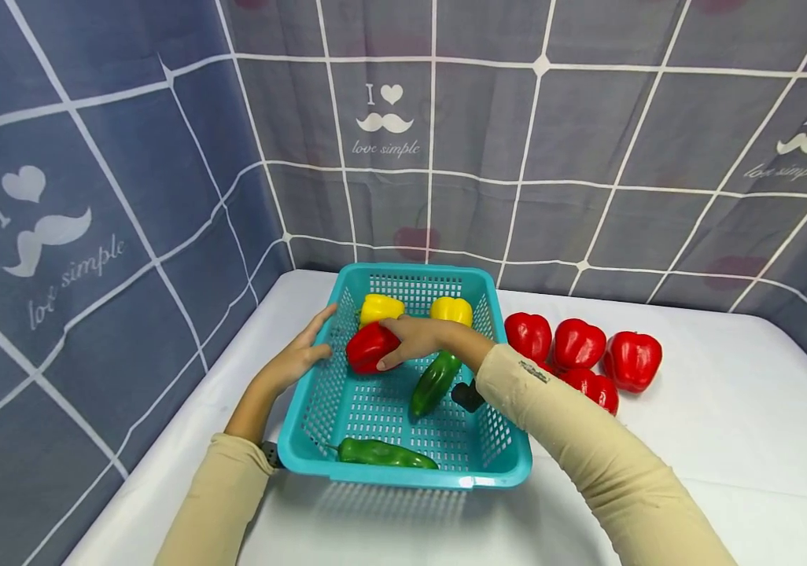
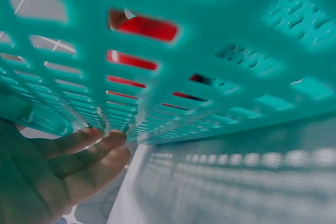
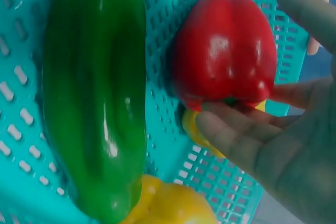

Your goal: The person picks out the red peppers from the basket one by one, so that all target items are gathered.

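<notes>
A red bell pepper (image 1: 371, 348) lies inside a turquoise plastic basket (image 1: 403, 481), against its left side. My right hand (image 1: 414, 338) reaches in over it; the fingers are at its stem end, and the thumb stands apart from it in the right wrist view. Along the basket's left side is my left hand (image 1: 295, 360), fingers extended against the outside of the perforated wall and thumb near the rim. Beside the red pepper sit two yellow bell peppers (image 1: 451, 310), toward the back. One long green pepper (image 1: 435, 384) is under my right wrist, and another green pepper (image 1: 385, 453) lies along the front wall.
Several red bell peppers (image 1: 579, 344) are grouped on the white tabletop (image 1: 743, 424), just right of the basket. A grey checked cloth (image 1: 474, 118) hangs behind the table and along its left side. Black wrist-camera mounts show at both sleeves.
</notes>
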A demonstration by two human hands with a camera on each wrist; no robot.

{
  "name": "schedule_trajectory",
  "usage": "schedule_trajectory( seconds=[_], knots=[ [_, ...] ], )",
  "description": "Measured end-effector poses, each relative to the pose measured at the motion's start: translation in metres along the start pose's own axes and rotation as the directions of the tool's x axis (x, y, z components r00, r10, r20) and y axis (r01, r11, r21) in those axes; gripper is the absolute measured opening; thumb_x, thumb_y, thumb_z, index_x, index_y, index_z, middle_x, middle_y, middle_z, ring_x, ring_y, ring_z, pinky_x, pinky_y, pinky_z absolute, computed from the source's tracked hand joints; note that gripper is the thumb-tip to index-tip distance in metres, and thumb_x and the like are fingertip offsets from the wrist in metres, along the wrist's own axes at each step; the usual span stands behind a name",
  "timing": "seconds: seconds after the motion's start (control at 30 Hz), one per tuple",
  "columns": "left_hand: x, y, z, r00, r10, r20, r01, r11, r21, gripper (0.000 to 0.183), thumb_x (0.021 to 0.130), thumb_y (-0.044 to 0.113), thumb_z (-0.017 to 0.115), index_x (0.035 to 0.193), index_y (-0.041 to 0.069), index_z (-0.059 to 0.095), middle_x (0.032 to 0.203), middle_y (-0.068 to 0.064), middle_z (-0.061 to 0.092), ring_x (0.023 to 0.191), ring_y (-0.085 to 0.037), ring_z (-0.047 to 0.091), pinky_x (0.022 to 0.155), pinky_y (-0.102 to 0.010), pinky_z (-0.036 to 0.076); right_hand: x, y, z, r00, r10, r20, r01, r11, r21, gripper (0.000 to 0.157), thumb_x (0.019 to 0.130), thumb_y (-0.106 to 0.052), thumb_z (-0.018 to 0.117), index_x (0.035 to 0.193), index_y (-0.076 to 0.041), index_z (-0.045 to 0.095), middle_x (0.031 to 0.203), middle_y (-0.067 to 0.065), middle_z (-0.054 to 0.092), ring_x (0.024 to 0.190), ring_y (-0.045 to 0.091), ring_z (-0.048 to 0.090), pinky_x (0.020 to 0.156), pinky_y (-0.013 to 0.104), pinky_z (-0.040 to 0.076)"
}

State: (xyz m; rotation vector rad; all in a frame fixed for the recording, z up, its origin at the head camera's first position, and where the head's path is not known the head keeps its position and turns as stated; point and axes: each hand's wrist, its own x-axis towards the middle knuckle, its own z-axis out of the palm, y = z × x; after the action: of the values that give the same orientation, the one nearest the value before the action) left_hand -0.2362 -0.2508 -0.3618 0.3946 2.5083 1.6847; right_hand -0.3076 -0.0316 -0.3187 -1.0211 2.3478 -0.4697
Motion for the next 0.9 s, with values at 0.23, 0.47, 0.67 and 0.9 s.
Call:
schedule_trajectory(
  seconds=[0.23, 0.47, 0.67, 0.9],
  knots=[
    [0.001, 0.001, 0.002, 1.0, 0.0, -0.002, 0.0, 1.0, -0.007, 0.081, 0.076, 0.006, 0.041, 0.147, 0.009, 0.003, 0.152, -0.02, 0.0, 0.131, -0.041, 0.018, 0.099, -0.056, 0.03, 0.002, -0.003, 0.004, 0.995, 0.048, -0.087, -0.048, 0.999, 0.003, 0.07, 0.08, -0.031, 0.067, 0.136, -0.007, 0.033, 0.124, 0.01, 0.046, 0.109, 0.023, 0.045, 0.085, 0.034, 0.047],
    [0.001, -0.001, 0.002, 1.0, -0.018, 0.007, 0.019, 1.0, -0.009, 0.08, 0.076, 0.007, 0.04, 0.148, 0.011, 0.003, 0.152, -0.02, 0.004, 0.128, -0.042, 0.025, 0.093, -0.052, 0.04, 0.008, -0.009, 0.012, 0.997, -0.052, -0.053, 0.056, 0.997, 0.059, 0.074, 0.076, -0.025, 0.072, 0.134, -0.005, 0.031, 0.125, 0.009, 0.046, 0.11, 0.02, 0.045, 0.086, 0.03, 0.047],
    [0.002, -0.001, 0.003, 1.0, -0.013, 0.022, 0.013, 1.0, -0.006, 0.08, 0.077, 0.007, 0.039, 0.148, 0.012, 0.002, 0.151, -0.021, 0.007, 0.128, -0.044, 0.029, 0.092, -0.051, 0.041, 0.012, -0.014, 0.024, 0.997, -0.077, 0.007, 0.077, 0.996, -0.051, 0.094, 0.071, -0.029, 0.076, 0.142, -0.01, 0.018, 0.136, 0.01, 0.031, 0.117, 0.023, 0.037, 0.088, 0.031, 0.046],
    [0.002, -0.001, 0.001, 1.0, -0.023, 0.007, 0.023, 1.0, 0.005, 0.08, 0.077, 0.008, 0.04, 0.148, 0.014, 0.004, 0.152, -0.018, 0.005, 0.128, -0.041, 0.027, 0.092, -0.049, 0.042, 0.013, -0.016, 0.031, 0.997, -0.082, 0.007, 0.082, 0.991, -0.108, 0.103, 0.069, -0.034, 0.077, 0.146, -0.015, 0.011, 0.139, 0.01, 0.025, 0.122, 0.025, 0.034, 0.09, 0.034, 0.045]
  ],
)
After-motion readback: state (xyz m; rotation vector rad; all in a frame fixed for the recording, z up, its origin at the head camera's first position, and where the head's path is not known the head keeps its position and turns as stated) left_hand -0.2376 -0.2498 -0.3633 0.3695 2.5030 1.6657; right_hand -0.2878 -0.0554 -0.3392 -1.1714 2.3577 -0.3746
